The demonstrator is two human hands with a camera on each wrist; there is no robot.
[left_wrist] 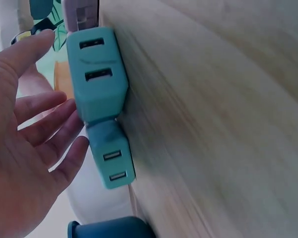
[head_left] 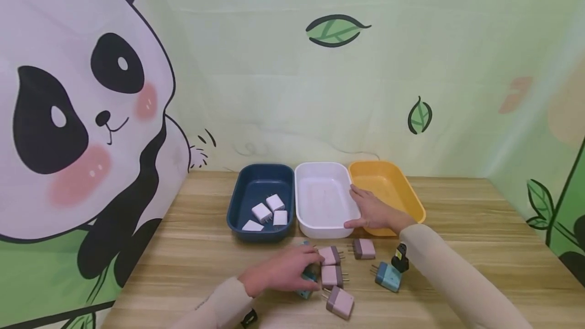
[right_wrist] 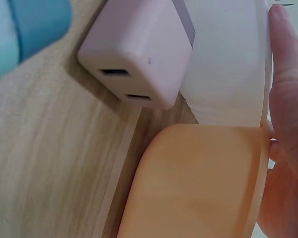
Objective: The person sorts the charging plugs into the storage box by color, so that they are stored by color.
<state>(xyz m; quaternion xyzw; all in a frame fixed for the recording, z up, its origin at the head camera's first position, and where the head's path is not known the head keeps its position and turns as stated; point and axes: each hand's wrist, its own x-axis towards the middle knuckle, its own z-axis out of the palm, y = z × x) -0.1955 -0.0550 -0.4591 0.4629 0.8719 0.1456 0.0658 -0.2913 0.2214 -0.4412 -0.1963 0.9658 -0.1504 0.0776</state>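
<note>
My left hand reaches over two teal USB wall chargers. In the left wrist view, its loosely spread fingers lie beside the nearer charger and the farther charger, without closing round either. Several pink chargers lie just right of that hand. My right hand rests where the white bin meets the yellow bin, fingers along the shared rims and thumb at the white bin's front corner. The right wrist view shows a pink charger in front of these bins.
A dark blue bin at left contains several white chargers. Another teal charger lies near the right forearm, beside a black strapped device. The bins stand in a row on the wooden table, before a printed backdrop.
</note>
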